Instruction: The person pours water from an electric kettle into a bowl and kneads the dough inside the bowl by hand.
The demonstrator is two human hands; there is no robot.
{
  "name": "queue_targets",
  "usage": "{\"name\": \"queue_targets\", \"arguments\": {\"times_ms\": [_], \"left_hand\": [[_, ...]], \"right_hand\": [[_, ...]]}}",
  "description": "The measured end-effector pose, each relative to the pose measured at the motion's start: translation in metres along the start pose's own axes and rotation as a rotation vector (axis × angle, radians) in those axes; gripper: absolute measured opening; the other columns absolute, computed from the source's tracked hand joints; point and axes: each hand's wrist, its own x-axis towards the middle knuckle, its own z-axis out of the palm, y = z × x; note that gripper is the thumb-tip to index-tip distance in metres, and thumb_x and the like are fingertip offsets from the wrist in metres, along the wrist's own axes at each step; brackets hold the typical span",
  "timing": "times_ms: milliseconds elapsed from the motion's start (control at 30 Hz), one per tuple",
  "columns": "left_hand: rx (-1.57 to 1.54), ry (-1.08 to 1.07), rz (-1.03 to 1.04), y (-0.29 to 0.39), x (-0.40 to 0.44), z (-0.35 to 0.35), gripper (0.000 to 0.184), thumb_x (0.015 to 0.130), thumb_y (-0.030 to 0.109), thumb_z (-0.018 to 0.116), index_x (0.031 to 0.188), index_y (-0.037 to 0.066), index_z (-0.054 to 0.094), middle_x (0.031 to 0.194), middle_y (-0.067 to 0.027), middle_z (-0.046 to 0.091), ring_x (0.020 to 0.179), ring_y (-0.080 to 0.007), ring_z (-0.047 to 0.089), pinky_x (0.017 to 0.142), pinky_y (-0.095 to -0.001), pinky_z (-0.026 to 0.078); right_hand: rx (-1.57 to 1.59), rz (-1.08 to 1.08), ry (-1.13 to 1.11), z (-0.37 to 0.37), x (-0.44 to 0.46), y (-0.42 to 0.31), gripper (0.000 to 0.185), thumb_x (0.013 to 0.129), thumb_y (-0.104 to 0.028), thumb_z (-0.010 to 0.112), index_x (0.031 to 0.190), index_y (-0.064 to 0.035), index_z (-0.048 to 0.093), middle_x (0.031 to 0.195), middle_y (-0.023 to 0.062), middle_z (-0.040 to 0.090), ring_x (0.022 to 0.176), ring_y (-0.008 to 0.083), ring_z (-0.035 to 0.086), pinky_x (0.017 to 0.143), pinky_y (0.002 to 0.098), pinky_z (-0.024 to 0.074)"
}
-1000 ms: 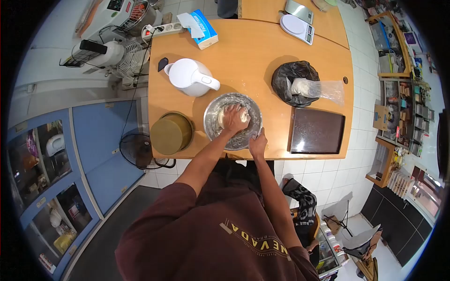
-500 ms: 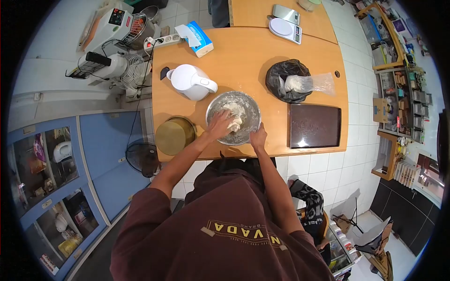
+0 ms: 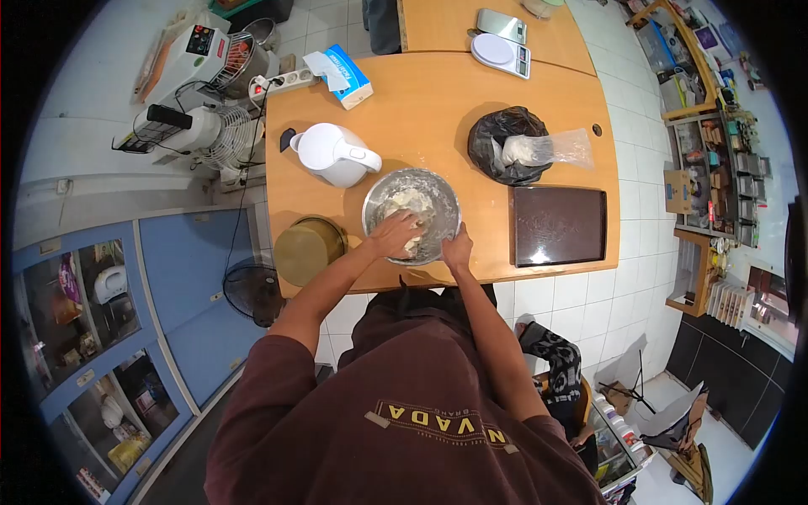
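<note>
I see the left hand on dough inside the steel bowl, its grasp unclear; the right hand grips the rim. The shirt reads "VADA" and "BRAND". Beyond, a black plastic bag holds a white-filled clear bag; the tissue box says "Facial".

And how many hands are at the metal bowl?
2: the left hand is inside the metal bowl, on the dough; the right hand holds the bowl's near-right rim.

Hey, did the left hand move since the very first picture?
Yes: judged against the kettle, the left hand has moved left and lower in the picture.
</note>
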Motion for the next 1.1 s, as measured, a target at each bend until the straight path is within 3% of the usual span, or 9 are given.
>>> {"name": "queue_targets", "arguments": {"times_ms": [200, 533, 633, 767, 800, 900, 933, 1033, 1100], "left_hand": [[-0.025, -0.077, -0.169, -0.013, 0.020, 0.027, 0.068, 0.065, 0.038, 0.083, 0.126, 0.015, 0.064, 0.126, -0.0115, 0.060, 0.125, -0.0327, 0.051, 0.107, -0.0493, 0.039], [0.127, 0.241, -0.460, -0.023, 0.050, 0.098, 0.052, 0.073, 0.048, 0.076, 0.119, 0.022, 0.070, 0.126, -0.0099, 0.063, 0.123, -0.0324, 0.054, 0.104, -0.0565, 0.037], [-0.023, 0.377, -0.771, -0.001, 0.065, 0.081, 0.049, 0.072, 0.046, 0.076, 0.113, 0.021, 0.072, 0.125, -0.0101, 0.064, 0.122, -0.0328, 0.053, 0.106, -0.0565, 0.033], [-0.138, 0.618, -1.123, 0.009, 0.082, 0.081, 0.063, 0.067, 0.040, 0.081, 0.122, 0.011, 0.067, 0.127, -0.0148, 0.063, 0.128, -0.0352, 0.049, 0.110, -0.0543, 0.029], [-0.224, 0.571, -1.163, 0.007, 0.080, 0.084, 0.069, 0.069, 0.035, 0.082, 0.127, 0.004, 0.061, 0.130, -0.0197, 0.059, 0.128, -0.0391, 0.046, 0.110, -0.0551, 0.029], [-0.140, 0.771, -1.214, 0.014, 0.077, 0.087, 0.067, 0.073, 0.031, 0.079, 0.128, 0.000, 0.057, 0.133, -0.0237, 0.053, 0.126, -0.0432, 0.045, 0.110, -0.0566, 0.029], [-0.285, 0.800, -1.192, 0.015, 0.073, 0.082, 0.067, 0.078, 0.026, 0.077, 0.133, -0.004, 0.051, 0.135, -0.0262, 0.049, 0.127, -0.0453, 0.043, 0.109, -0.0572, 0.030], [-0.338, 0.721, -1.166, 0.023, 0.060, 0.058, 0.067, 0.080, 0.023, 0.077, 0.136, -0.002, 0.049, 0.131, -0.0257, 0.050, 0.127, -0.0450, 0.043, 0.107, -0.0565, 0.034], [-0.306, 0.516, -1.062, 0.028, 0.045, 0.035, 0.070, 0.082, 0.024, 0.075, 0.143, 0.004, 0.047, 0.136, -0.0259, 0.047, 0.128, -0.0446, 0.043, 0.105, -0.0576, 0.036]], "right_hand": [[0.055, 0.019, -0.051, -0.007, -0.002, -0.007, 0.044, 0.074, -0.001, 0.067, 0.115, 0.0038, 0.051, 0.095, 0.0307, 0.069, 0.094, 0.0484, 0.066, 0.084, 0.0507, 0.0539], [0.019, -0.005, -0.031, -0.008, -0.005, -0.008, 0.041, 0.076, 0.002, 0.062, 0.116, 0.0040, 0.052, 0.094, 0.0287, 0.068, 0.093, 0.0453, 0.068, 0.080, 0.0458, 0.0543], [0.019, 0.004, -0.026, -0.007, -0.011, -0.006, 0.042, 0.075, 0.002, 0.062, 0.116, 0.0040, 0.052, 0.093, 0.0280, 0.068, 0.091, 0.0454, 0.068, 0.080, 0.0461, 0.0541], [0.037, 0.017, -0.017, -0.010, -0.009, -0.016, 0.042, 0.074, 0.002, 0.061, 0.116, 0.0032, 0.053, 0.092, 0.0278, 0.069, 0.091, 0.0455, 0.069, 0.079, 0.0465, 0.0541], [0.035, 0.018, -0.014, -0.009, -0.009, -0.014, 0.043, 0.074, 0.002, 0.061, 0.116, 0.0028, 0.053, 0.093, 0.0278, 0.069, 0.091, 0.0455, 0.069, 0.079, 0.0466, 0.0541], [0.053, 0.025, 0.016, -0.009, -0.008, -0.009, 0.043, 0.075, 0.001, 0.060, 0.118, 0.0023, 0.055, 0.095, 0.0283, 0.069, 0.092, 0.0451, 0.069, 0.080, 0.0465, 0.0541], [0.054, -0.002, 0.020, -0.010, -0.007, -0.008, 0.043, 0.076, 0.000, 0.060, 0.118, 0.0017, 0.056, 0.095, 0.0281, 0.069, 0.093, 0.0449, 0.069, 0.081, 0.0469, 0.0540], [0.008, -0.073, 0.025, -0.021, 0.003, -0.005, 0.042, 0.077, -0.002, 0.061, 0.120, -0.0004, 0.059, 0.095, 0.0271, 0.070, 0.094, 0.0444, 0.069, 0.082, 0.0480, 0.0540], [-0.088, -0.126, 0.011, -0.030, 0.014, -0.008, 0.042, 0.078, -0.005, 0.062, 0.120, -0.0020, 0.060, 0.094, 0.0259, 0.071, 0.092, 0.0441, 0.069, 0.082, 0.0487, 0.0541]]}}
